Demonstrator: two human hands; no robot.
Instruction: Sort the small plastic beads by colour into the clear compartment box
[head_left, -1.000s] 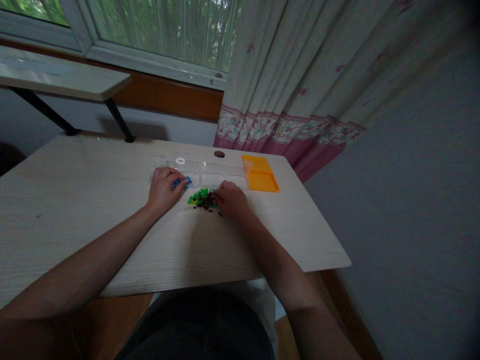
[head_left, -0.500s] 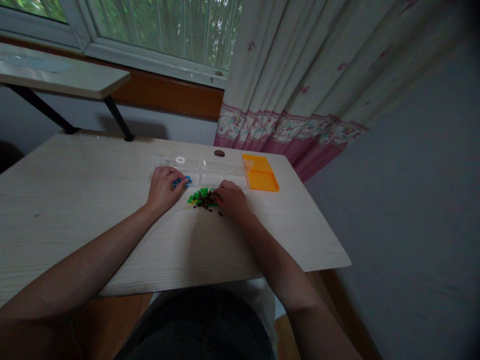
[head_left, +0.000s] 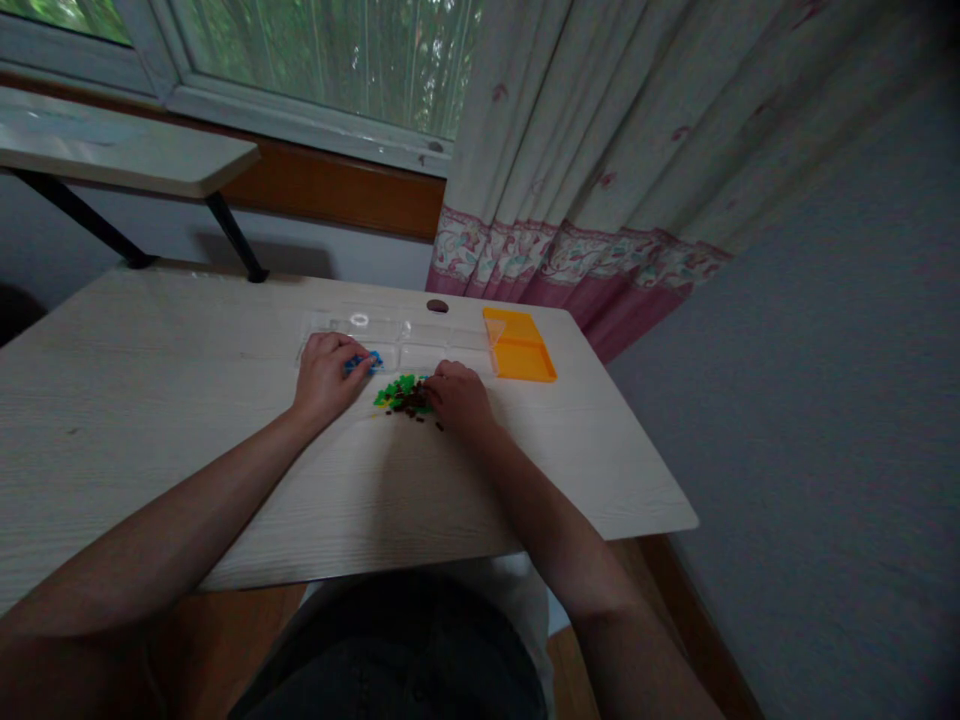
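A clear plastic tray with several compartments (head_left: 426,357) lies on the table. At its front left compartment, small blue pieces (head_left: 373,360) show by the fingertips of my left hand (head_left: 326,372), whose fingers are curled together over them. Whether they grip a piece is too small to tell. Just in front of the tray is a loose pile of green pieces (head_left: 402,388) and dark brown pieces (head_left: 411,401), with a little yellow among them. My right hand (head_left: 461,398) rests at the pile's right edge, fingers bent and pressed together. Its fingertips are partly hidden.
An orange two-part tray (head_left: 523,357) adjoins the clear tray's right end. Behind them is a dark oval spot (head_left: 437,306) on the wooden table (head_left: 315,500). A raised shelf (head_left: 172,165) on black legs stands back left. A curtain (head_left: 555,240) hangs behind the table.
The hands and pieces look almost the same. The whole view has shifted very slightly.
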